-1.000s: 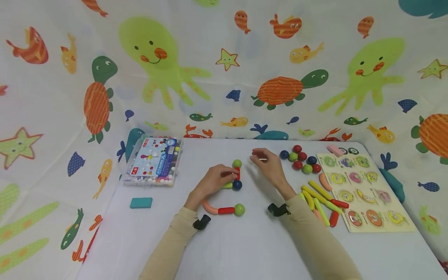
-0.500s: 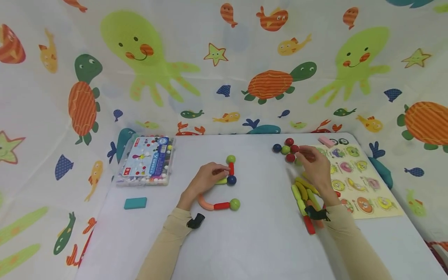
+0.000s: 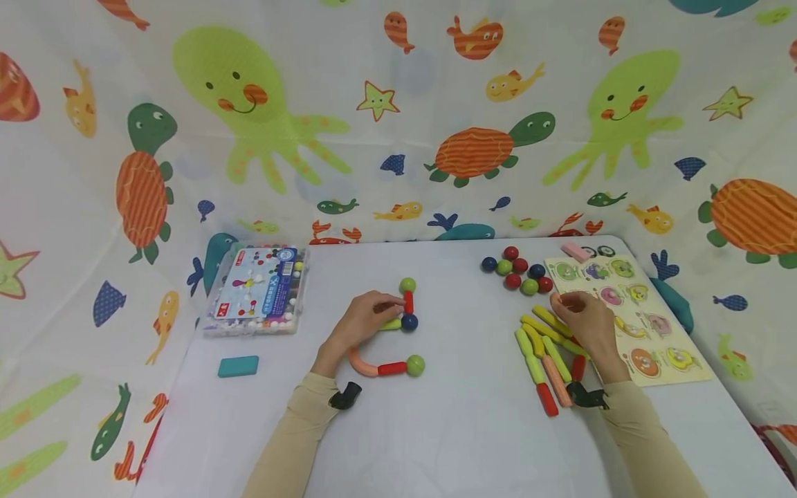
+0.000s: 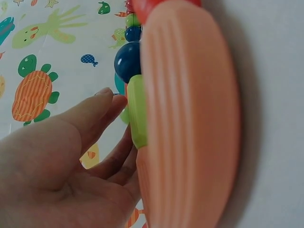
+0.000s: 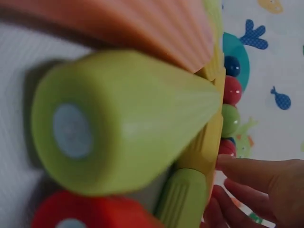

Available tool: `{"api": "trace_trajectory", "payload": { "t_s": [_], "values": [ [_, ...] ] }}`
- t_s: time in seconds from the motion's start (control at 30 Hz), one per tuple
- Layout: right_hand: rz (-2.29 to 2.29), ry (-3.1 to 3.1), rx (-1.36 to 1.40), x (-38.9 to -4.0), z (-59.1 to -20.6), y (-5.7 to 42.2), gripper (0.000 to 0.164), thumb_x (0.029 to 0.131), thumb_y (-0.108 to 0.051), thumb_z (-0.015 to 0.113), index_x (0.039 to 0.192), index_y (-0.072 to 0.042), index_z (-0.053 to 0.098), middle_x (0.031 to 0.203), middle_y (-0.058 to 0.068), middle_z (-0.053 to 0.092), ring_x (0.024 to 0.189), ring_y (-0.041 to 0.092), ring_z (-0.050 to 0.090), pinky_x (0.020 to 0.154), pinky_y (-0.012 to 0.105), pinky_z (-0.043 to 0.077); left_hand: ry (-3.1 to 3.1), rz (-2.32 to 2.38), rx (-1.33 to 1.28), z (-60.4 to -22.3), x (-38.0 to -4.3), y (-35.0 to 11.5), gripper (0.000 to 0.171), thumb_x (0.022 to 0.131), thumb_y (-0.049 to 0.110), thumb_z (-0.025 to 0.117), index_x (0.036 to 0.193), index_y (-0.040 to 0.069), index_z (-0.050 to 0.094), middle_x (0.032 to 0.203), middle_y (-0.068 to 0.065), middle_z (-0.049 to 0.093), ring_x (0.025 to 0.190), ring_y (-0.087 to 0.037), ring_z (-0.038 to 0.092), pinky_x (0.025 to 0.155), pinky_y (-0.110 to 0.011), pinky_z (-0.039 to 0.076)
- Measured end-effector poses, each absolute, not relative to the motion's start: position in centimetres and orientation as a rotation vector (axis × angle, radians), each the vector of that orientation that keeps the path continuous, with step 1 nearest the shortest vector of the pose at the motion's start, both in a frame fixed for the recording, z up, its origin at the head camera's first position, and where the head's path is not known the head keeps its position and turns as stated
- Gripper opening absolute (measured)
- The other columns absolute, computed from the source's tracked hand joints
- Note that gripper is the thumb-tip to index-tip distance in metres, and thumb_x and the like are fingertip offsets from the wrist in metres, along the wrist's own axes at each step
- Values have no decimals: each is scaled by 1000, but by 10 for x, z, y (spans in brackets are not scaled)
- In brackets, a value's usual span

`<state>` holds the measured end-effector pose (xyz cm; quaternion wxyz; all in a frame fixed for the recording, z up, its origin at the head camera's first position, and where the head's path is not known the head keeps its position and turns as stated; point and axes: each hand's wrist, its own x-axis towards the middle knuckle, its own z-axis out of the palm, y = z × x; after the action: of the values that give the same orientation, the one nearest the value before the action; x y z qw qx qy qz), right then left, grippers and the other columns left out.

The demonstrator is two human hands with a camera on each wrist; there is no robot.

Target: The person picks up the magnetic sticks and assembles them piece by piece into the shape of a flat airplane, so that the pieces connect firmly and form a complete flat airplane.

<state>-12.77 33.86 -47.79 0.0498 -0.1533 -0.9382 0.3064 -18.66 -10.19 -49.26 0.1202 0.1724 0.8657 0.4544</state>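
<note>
My left hand (image 3: 361, 318) reaches over a small figure of toy rods and balls. Its thumb and fingertips pinch a short red rod (image 3: 408, 302) between a green ball (image 3: 407, 284) and a dark blue ball (image 3: 409, 322). A lime rod (image 4: 137, 109) runs beside those fingers, and a peach curved rod (image 4: 190, 118) fills the left wrist view's foreground. From that curve a red rod (image 3: 391, 369) leads to another green ball (image 3: 415, 365). My right hand (image 3: 588, 328) is bent over the loose rods, fingertips at the pile's upper end; whether they grip a peach piece there is unclear.
Several loose rods (image 3: 534, 356) lie at right, by a wooden puzzle board (image 3: 675, 363). Loose red, green and blue balls (image 3: 519, 265) sit behind them. At left are a plastic box (image 3: 255, 283) and a teal block (image 3: 238, 366). A printed cloth hangs behind.
My right hand has gone from the middle of the table to the loose balls, then nearer to the rod pile. The left hand stays at the figure. The head view has shifted slightly.
</note>
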Motion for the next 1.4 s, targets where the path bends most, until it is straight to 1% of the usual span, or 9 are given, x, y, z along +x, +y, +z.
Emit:
{"api": "trace_trajectory", "payload": {
  "t_s": [0.2,0.4,0.6,0.7,0.87,1.0,1.1,1.23,1.4],
  "values": [
    [889,-2909,-470,-132,-484,341,38,97,-27,70,122,2,65,113,24,67,94,32,59,81,41,50,2541,1332,491,-492,-187,-103,25,98,28,69,121,22,75,111,4,70,104,-16,61,97,-38,52],
    [856,-2946,-448,-139,-483,341,38,95,-24,72,120,4,64,110,26,66,90,33,59,78,41,50,2551,1335,488,-487,-187,-104,24,97,27,70,120,22,75,110,3,70,103,-15,62,95,-37,53],
    [879,-2945,-419,-140,-480,341,42,98,-25,67,127,5,61,117,27,65,96,36,60,83,46,51,2558,1325,478,-487,-189,-106,25,98,27,69,122,20,74,111,2,70,102,-15,62,94,-35,53],
    [889,-2866,-396,-140,-476,337,43,99,-26,61,131,4,60,118,27,65,98,36,60,80,43,50,2558,1326,473,-488,-189,-107,26,98,28,69,123,20,73,113,1,70,103,-16,62,93,-35,53],
    [944,-2699,-319,-146,-462,318,43,101,-33,59,132,-4,63,112,19,69,92,28,60,71,24,44,2564,1327,478,-488,-190,-109,28,98,28,69,124,18,72,115,1,69,103,-16,62,93,-35,53],
    [1027,-2645,-169,-154,-451,295,41,103,-39,57,131,-10,64,112,12,70,90,20,60,68,15,45,2577,1318,498,-484,-193,-109,30,98,28,69,125,16,71,113,1,70,102,-17,62,93,-34,53],
    [1140,-2660,-67,-161,-445,277,43,103,-42,56,135,-14,61,115,9,68,91,18,57,70,15,46,2580,1321,518,-479,-196,-107,31,98,27,69,126,14,71,111,0,70,101,-17,62,92,-34,53],
    [1307,-2674,49,-173,-440,253,45,102,-46,57,137,-18,57,117,6,66,94,23,59,73,17,49,2576,1334,541,-474,-199,-103,33,98,25,69,127,10,70,110,-1,69,99,-17,61,92,-34,54],
    [1367,-2713,199,-191,-447,224,39,102,-46,57,131,-20,63,115,4,69,100,21,60,83,27,50,2582,1352,550,-472,-204,-97,34,98,24,69,128,9,68,110,-4,68,101,-18,62,93,-36,54]
  ]
}}
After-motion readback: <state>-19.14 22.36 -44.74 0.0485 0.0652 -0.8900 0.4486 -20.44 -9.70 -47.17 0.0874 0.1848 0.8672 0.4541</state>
